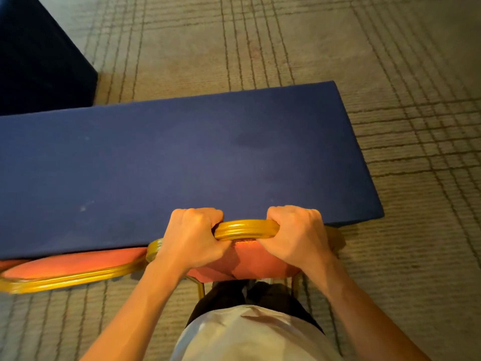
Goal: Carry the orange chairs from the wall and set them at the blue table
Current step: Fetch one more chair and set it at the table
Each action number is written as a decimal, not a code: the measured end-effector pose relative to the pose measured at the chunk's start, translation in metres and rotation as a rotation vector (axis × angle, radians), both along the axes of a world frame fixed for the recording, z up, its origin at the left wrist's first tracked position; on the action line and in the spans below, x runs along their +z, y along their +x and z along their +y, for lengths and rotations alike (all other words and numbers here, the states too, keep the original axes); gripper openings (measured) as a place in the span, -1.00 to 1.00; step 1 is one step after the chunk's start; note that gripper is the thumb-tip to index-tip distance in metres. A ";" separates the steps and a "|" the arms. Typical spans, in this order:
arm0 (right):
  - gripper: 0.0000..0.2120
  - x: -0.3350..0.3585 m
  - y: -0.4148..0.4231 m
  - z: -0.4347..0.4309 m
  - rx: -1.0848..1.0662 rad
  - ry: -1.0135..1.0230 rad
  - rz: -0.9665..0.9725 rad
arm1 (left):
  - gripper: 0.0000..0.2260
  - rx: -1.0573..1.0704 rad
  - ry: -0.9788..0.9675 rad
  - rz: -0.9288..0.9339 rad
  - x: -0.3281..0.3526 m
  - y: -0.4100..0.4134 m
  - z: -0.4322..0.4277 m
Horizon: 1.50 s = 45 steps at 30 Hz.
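1. The chair [250, 264] is in the lower middle of the frame, right up against the near edge of the table [182, 157].
2. The left hand [192, 235] and the right hand [296, 235] each wrap tight round the gold top rail [246, 229], one at each end. A bit of rail shows between them.
3. The other chair [70, 267] is in the lower left, just beside the first one and also at the table.
4. The frame looks like hard metal, so it is likely stiff and a bit heavy. Two hands seem wise.
5. The gold rail is shiny and may be slippery, so a full wrap of the fingers looks like the safe hold.
6. The orange pad looks soft and squashy. It is not a good place to grab.
7. The seat is hidden, and nobody can tell if all the legs touch the carpet [416, 126]. The carpet looks rough and may catch the legs, so lifting would likely work better than sliding.
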State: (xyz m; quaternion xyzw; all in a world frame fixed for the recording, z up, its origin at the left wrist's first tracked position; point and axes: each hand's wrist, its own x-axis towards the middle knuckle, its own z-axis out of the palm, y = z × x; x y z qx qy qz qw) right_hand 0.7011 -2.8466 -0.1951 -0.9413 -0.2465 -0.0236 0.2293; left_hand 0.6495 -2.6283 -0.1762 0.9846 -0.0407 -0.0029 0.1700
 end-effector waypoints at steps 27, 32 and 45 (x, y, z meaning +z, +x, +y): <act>-0.72 -0.039 0.029 0.003 0.212 0.041 -0.107 | -0.69 0.038 -0.035 -0.203 -0.048 0.009 0.006; -0.59 -0.047 0.031 0.000 0.181 -0.021 0.002 | -0.67 0.059 -0.015 -0.146 -0.061 0.014 -0.002; -0.71 -0.055 -0.013 -0.013 0.289 -0.160 0.371 | -0.64 -0.003 -0.087 0.098 -0.078 -0.034 -0.013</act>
